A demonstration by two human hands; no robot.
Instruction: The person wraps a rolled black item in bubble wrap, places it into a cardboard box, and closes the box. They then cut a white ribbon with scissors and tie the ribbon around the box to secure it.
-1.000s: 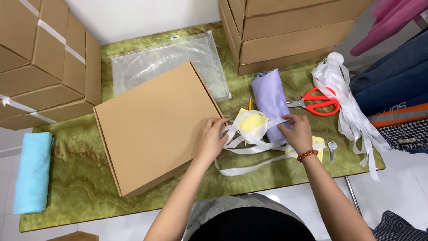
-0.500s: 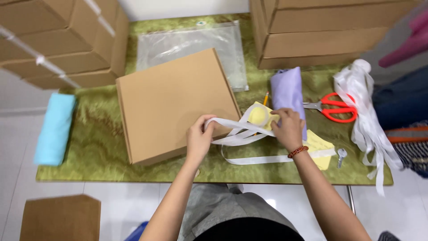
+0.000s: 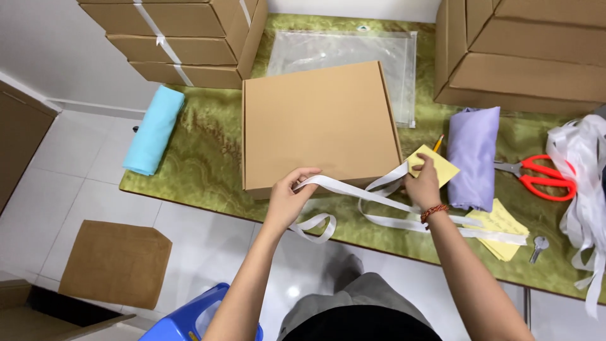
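Since half a second ago, the white strap [image 3: 353, 189] has been drawn out further to the left, and the left hand [image 3: 287, 199] has been carried clear of the near edge of the flat cardboard box [image 3: 319, 123], while the view has been tipped down so that more floor is seen. The strap is pinched between the left thumb and fingers just in front of the box's near edge; its free end is curled in a loop below the hand, past the table's rim. The right hand [image 3: 423, 183] is closed on the other part of the strap together with a yellow paper slip [image 3: 435, 165], just beside the box's right front corner. By the look of it, the strap is being straightened and measured against the box; the next move would seem to call for the band to be kept taut and flat, untwisted, as it is brought to the box. The work is done on a table under a green patterned cloth [image 3: 202, 151]. A lilac fabric roll [image 3: 473, 155], red-handled scissors [image 3: 540, 175], a heap of white straps [image 3: 587, 183], more yellow slips [image 3: 502, 227] and a small key [image 3: 538, 243] are lying to the right; a clear plastic bag [image 3: 347, 53] is lying behind the box, a pale blue roll [image 3: 154, 129] at the left edge. Stacked cartons [image 3: 183, 38] are set at both back corners. White floor tiles, a brown box and a blue stool are seen below.
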